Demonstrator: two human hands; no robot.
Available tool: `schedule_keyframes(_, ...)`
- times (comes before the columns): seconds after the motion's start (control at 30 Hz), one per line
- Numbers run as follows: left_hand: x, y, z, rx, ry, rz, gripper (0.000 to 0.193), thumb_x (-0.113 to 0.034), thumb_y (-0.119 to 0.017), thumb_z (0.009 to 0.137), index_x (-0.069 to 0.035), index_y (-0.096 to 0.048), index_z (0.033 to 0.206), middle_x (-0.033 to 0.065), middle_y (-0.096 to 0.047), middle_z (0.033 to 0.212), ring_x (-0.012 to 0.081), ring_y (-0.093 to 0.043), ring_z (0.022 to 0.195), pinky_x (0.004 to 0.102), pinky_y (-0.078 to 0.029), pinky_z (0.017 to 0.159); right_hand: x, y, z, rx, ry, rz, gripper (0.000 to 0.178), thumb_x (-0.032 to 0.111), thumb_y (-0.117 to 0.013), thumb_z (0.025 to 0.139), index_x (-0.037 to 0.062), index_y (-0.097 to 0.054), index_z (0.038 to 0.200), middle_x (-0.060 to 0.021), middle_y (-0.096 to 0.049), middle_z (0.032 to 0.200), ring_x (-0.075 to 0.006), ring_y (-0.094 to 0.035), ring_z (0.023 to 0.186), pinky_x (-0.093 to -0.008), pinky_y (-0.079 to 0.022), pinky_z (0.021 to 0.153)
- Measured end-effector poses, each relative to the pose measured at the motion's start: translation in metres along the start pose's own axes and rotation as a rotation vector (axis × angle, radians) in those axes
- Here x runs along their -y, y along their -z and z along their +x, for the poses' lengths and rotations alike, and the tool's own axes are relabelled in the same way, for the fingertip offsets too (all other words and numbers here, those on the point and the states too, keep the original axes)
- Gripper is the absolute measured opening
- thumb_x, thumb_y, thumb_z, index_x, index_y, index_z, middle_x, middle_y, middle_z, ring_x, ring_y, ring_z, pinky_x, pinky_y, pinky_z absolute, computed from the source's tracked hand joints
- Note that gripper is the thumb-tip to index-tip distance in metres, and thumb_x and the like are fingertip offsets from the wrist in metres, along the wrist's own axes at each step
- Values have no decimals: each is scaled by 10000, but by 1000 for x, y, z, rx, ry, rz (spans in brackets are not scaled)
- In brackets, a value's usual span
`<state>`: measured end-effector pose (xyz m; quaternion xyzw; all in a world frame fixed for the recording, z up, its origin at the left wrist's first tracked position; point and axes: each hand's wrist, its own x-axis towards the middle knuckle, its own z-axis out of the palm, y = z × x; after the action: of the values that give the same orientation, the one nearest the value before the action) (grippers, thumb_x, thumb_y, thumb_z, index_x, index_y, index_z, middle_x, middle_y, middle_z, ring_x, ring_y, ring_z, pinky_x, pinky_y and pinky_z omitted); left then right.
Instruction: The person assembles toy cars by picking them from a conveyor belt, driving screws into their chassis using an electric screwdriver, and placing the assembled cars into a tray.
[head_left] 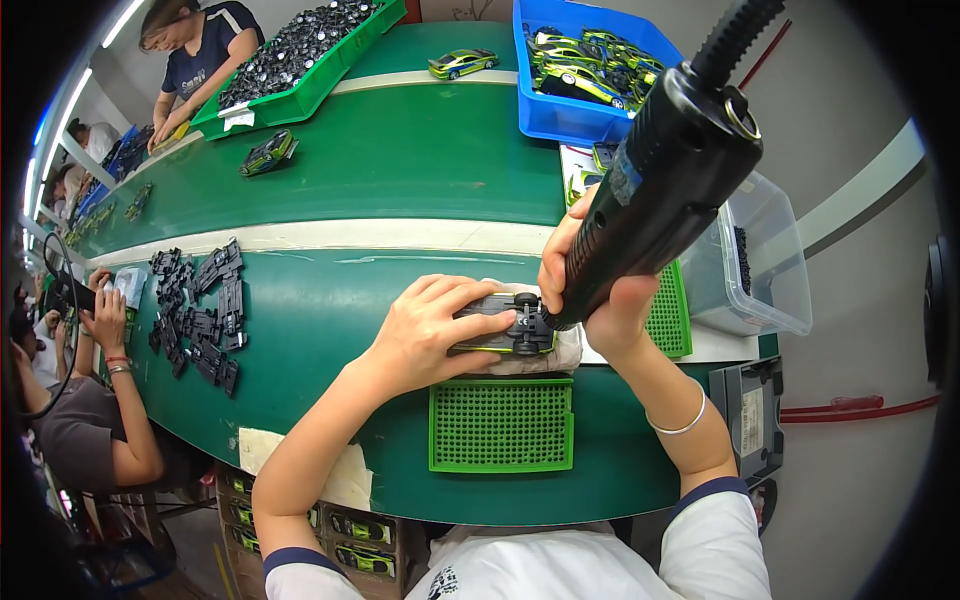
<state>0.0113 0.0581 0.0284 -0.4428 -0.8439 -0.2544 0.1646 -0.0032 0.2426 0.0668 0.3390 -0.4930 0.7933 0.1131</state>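
An upside-down toy car [527,338] lies on a pale cloth pad [567,355] on the green bench, its black underside and wheels facing up. My left hand [437,325] presses on the car from the left, fingers laid across its underside. In my right hand [600,290] is a black electric screwdriver [655,180], gripped around its body, with a thick cable at its top. Its lower end meets the right part of the car; the bit's tip cannot be made out. Just in front of the pad sits a green perforated tray [501,425].
Black car chassis parts [205,310] are piled on the left. Behind stand a green crate [300,75] of black parts and a blue bin [590,75] of toy cars. A clear plastic tub [760,255] is at right. A co-worker [85,400] sits at left.
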Motion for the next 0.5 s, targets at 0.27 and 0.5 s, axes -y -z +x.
schedule_keyframes(0.27,27,30,-27,4,334,-385,791,-234,-793,534,-91,-406,1209,124,-385,1291,289,-354,1204,430,-261,1006,39,-1,20,-14,-31,-222,938,753,-518,580,30,-253,1115,-66,-476,627,-138,-493,459,-227,-440,423)
schedule_keyframes(0.5,17,4,-25,-250,418,-1030,553,-85,-731,624,-25,-487,1117,102,-489,1204,226,-407,1174,355,-291,1005,125,-1,53,-340,715,-40,438,504,-499,791,85,-472,916,-17,-413,662,-116,-372,526,-249,-323,480)
